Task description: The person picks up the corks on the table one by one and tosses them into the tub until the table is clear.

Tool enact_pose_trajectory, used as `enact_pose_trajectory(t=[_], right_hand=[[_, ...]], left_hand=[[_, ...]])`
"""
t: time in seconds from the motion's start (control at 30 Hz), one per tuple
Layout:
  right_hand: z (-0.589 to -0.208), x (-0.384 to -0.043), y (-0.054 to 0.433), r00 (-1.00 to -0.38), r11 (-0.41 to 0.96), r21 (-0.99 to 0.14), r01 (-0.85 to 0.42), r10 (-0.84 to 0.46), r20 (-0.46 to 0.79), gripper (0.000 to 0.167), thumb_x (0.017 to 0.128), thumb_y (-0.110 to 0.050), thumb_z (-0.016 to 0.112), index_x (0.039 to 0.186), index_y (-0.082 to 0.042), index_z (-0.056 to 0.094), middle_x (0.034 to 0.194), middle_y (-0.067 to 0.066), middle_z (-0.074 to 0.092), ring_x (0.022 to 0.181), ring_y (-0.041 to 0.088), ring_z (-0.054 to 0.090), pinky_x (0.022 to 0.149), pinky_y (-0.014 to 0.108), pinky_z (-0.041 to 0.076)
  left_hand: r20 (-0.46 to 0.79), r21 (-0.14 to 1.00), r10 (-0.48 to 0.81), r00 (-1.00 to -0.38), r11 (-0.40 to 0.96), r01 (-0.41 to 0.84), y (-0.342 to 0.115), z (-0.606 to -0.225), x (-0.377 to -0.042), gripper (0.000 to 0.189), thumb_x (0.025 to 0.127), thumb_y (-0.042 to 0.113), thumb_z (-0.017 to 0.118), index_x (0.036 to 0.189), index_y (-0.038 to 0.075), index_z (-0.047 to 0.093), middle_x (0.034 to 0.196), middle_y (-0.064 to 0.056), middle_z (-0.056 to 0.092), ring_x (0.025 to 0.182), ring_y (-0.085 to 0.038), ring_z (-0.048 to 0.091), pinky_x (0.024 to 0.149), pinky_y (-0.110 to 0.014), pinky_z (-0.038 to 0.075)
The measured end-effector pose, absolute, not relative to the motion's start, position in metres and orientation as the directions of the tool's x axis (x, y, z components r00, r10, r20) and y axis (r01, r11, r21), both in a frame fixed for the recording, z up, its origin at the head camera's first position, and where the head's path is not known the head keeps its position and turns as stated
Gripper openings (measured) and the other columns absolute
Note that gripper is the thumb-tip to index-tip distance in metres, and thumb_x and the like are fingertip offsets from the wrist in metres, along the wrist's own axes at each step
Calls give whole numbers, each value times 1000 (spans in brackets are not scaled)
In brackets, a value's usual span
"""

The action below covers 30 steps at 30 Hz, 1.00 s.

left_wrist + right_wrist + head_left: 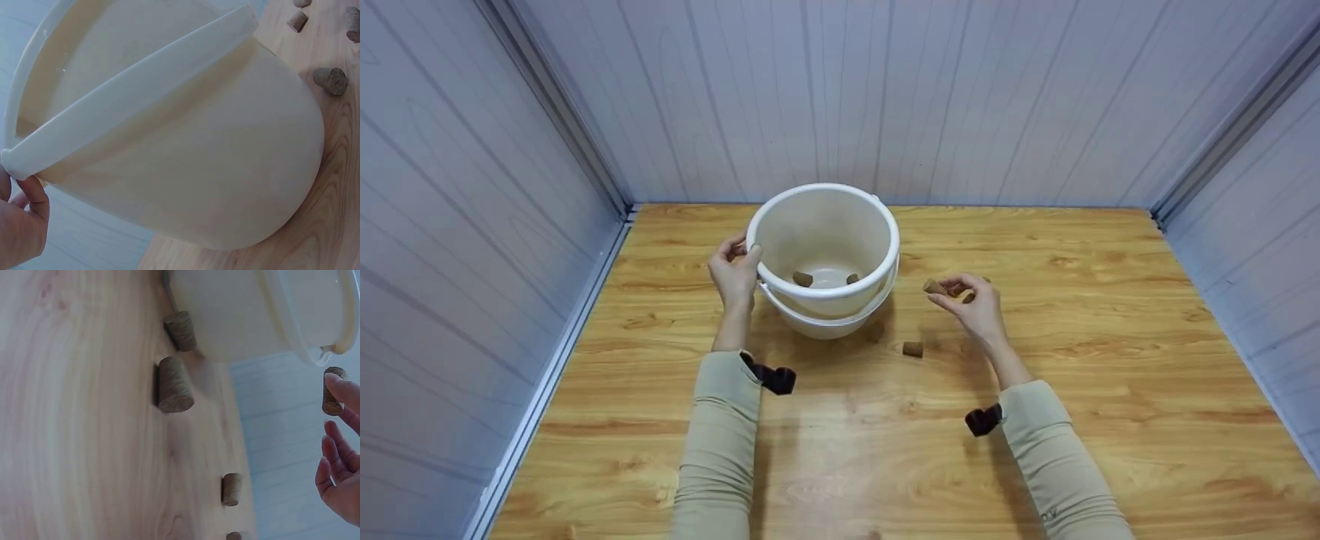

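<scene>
A white bucket (823, 305) stands on the wooden table, its handle (840, 322) hanging down in front. My left hand (733, 276) grips the left side of its rim, thumb over the edge. Two corks, one of them a brown cork (802, 279), lie inside at the bottom. To the right of the bucket, my right hand (981, 309) pinches another cork (334, 391) between thumb and finger above the table. In the right wrist view its other fingers are bent and apart from the cork.
A loose cork (913, 349) lies on the table between bucket and right hand. The right wrist view shows several more, including a cork (180, 331) close to the bucket and a cork (231, 489) farther off. Panel walls (840, 105) enclose the table's back and sides.
</scene>
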State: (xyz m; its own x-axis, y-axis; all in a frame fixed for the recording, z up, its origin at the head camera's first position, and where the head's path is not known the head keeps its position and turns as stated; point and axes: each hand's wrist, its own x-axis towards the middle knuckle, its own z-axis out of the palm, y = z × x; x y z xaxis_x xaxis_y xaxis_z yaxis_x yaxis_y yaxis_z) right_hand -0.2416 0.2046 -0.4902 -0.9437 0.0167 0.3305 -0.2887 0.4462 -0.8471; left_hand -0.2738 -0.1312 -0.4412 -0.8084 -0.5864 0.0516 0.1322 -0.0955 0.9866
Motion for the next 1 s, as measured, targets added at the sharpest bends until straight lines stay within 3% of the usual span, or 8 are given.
enact_pose_trajectory(t=[0.27, 0.5, 0.7, 0.9, 1.0], right_hand=[[-476, -242, 195, -915, 401, -841, -363, 17, 404, 21, 75, -4, 82, 92, 4, 71, 88, 13, 65, 77, 29, 56, 62, 22, 41], [-439, -227, 177, -906, 374, -837, -399, -20, 423, 21, 77, 4, 77, 93, 12, 67, 91, 25, 63, 80, 41, 52, 64, 25, 42], [-410, -220, 161, -890, 397, -809, -433, -49, 453, 20, 78, 4, 77, 93, 13, 67, 93, 25, 64, 85, 40, 54, 68, 28, 45], [-421, -239, 159, -867, 353, -800, -485, -74, 493, 21, 76, 5, 78, 93, 12, 68, 93, 26, 65, 86, 43, 54, 71, 40, 45], [-431, -252, 159, -859, 341, -796, -500, -74, 507, 22, 74, 4, 80, 93, 9, 69, 93, 24, 65, 84, 40, 55, 70, 35, 44]], left_hand=[[77, 987, -594, -801, -67, 145, -130, -441, -274, 30, 74, -11, 57, 102, -12, 68, 70, 0, 54, 70, -8, 50, 51, -14, 42], [69, 989, -596, -800, -63, 132, -131, -440, -274, 29, 74, -11, 59, 101, -12, 68, 70, 0, 54, 70, -8, 50, 52, -14, 43], [68, 989, -597, -799, -65, 132, -133, -440, -275, 28, 74, -11, 59, 101, -12, 68, 70, 0, 54, 71, -8, 50, 54, -15, 43], [81, 987, -597, -798, -63, 147, -131, -441, -275, 28, 74, -12, 59, 101, -12, 68, 70, 0, 55, 71, -8, 51, 55, -15, 43], [79, 988, -594, -800, -62, 143, -130, -441, -274, 28, 74, -11, 59, 101, -12, 68, 71, 0, 54, 72, -8, 50, 55, -15, 43]])
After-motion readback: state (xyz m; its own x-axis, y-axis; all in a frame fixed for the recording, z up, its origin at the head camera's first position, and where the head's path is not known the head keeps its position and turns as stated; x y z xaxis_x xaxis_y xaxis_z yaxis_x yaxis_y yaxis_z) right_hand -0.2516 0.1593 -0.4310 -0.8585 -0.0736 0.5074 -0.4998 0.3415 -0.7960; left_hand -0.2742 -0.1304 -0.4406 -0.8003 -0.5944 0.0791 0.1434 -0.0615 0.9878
